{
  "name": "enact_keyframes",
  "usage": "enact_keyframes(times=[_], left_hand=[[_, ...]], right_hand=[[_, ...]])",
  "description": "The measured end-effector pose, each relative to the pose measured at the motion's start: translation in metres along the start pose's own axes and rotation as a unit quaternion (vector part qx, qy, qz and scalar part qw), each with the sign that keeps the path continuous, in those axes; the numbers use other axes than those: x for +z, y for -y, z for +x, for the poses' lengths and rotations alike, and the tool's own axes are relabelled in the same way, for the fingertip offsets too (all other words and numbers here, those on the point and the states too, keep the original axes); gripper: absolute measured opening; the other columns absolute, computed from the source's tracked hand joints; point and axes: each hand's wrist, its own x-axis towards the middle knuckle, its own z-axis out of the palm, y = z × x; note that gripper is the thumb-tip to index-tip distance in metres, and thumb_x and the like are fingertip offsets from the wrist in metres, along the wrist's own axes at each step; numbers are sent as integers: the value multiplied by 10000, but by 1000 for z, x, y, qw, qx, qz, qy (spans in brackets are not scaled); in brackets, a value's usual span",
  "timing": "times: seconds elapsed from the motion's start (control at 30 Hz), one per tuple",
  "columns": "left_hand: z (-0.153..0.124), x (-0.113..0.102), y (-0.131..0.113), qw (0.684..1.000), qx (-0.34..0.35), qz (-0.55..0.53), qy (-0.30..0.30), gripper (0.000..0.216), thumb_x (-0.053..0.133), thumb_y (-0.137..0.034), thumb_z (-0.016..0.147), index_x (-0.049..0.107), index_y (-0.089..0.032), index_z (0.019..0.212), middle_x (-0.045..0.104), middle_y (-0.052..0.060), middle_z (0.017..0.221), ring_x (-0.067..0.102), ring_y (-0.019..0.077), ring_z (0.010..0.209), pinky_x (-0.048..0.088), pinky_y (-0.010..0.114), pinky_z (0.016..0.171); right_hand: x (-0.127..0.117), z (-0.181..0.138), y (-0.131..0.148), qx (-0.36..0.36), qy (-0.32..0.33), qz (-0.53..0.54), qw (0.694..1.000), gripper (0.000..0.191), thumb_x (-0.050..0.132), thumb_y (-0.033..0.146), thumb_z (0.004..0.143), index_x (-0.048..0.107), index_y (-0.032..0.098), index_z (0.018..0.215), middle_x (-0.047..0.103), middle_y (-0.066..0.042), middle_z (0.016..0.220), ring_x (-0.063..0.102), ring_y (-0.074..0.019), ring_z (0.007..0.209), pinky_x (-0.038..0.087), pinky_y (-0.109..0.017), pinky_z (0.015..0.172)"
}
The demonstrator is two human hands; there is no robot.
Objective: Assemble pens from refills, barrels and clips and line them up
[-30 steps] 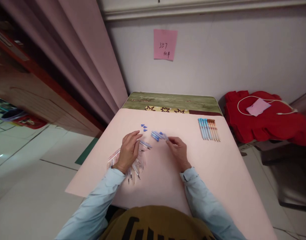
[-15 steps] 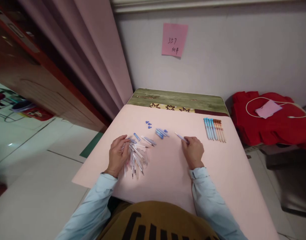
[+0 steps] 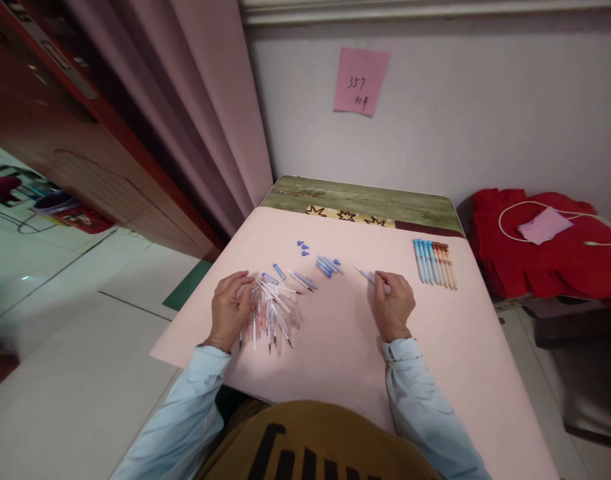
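Observation:
My right hand (image 3: 394, 303) pinches a pale pen barrel (image 3: 366, 274), its whitish tip pointing up and left above the table. At the left side of a loose pile of pen refills (image 3: 272, 310), my left hand (image 3: 230, 307) hovers with curved fingers, the thumb apart from them; I see nothing held there. White tubes with dark tips and clear parts make up the pile. Two blue pen pieces (image 3: 279, 271) lie just behind it. Between the hands is a small group of blue barrels (image 3: 329, 265). Several small dark-blue caps (image 3: 304, 247) lie farther back.
A row of light-blue and brown-topped pens (image 3: 434, 263) lies at the table's right. The pink table cover (image 3: 335, 347) ends before a green patterned strip (image 3: 365, 197) by the wall. Red cloth (image 3: 515, 260) with a white cable is to the right; a wooden door (image 3: 100, 160) stands left.
My left hand has drawn back slightly left from the pile, uncovering more of the blue pieces. My right hand still holds the pen barrel, now tilted a little differently. The view has shifted slightly.

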Motion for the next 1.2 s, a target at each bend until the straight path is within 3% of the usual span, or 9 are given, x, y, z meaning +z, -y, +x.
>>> enact_keyframes(times=[0.1, 0.27, 0.47, 0.6, 0.83, 1.0, 1.2], left_hand=[[-1, 2, 2, 1000, -6, -4, 10, 183, 542, -297, 895, 692, -203, 945, 691, 92, 1102, 612, 238, 1070, 477, 448, 978], [0, 9, -1, 999, -10, -14, 29, 203, 528, -286, 893, 696, -208, 977, 686, 84, 1112, 603, 238, 1088, 478, 439, 979], [-1, 11, -1, 999, 14, -14, 35, 197, 525, -264, 907, 694, -200, 987, 690, 80, 1095, 608, 223, 1075, 474, 414, 980], [-5, 7, 3, 999, 9, -23, 30, 192, 520, -260, 910, 690, -196, 972, 691, 80, 1072, 614, 218, 1058, 484, 407, 971], [-13, 9, -8, 997, 22, -55, 41, 159, 538, -246, 917, 675, -209, 991, 698, 70, 1065, 615, 213, 1048, 493, 404, 954], [-23, 25, -31, 989, 70, -91, 88, 178, 561, -257, 922, 651, -226, 1072, 698, 71, 1092, 618, 215, 1065, 496, 414, 948], [-19, 34, -39, 984, 95, -69, 134, 150, 535, -284, 936, 667, -224, 975, 696, 58, 914, 623, 217, 908, 494, 398, 832]], right_hand=[[1, -7, 22, 1, 38, 70, 997, 273, 507, 360, 933, 731, 203, 929, 706, -76, 919, 622, -198, 858, 461, -320, 796], [18, -21, 61, -3, 195, 169, 966, 224, 560, 363, 894, 732, 220, 904, 713, -50, 888, 635, -167, 732, 502, -287, 703], [51, -24, 83, -41, 284, 62, 956, 140, 599, 295, 875, 718, 226, 901, 694, -35, 879, 621, -155, 720, 464, -272, 680], [60, -24, 86, -47, 291, 8, 956, 144, 601, 308, 881, 703, 219, 828, 682, -34, 878, 613, -159, 736, 434, -272, 670], [33, -36, 67, -18, 235, 128, 963, 183, 580, 354, 881, 699, 220, 847, 682, -20, 851, 604, -137, 690, 462, -261, 667], [14, -45, 41, 32, 196, 162, 967, 270, 597, 455, 865, 709, 210, 874, 673, -28, 776, 581, -154, 647, 470, -274, 620], [17, -40, 36, 58, 184, 118, 974, 284, 601, 467, 848, 717, 209, 837, 662, -17, 729, 565, -149, 607, 443, -275, 596]])
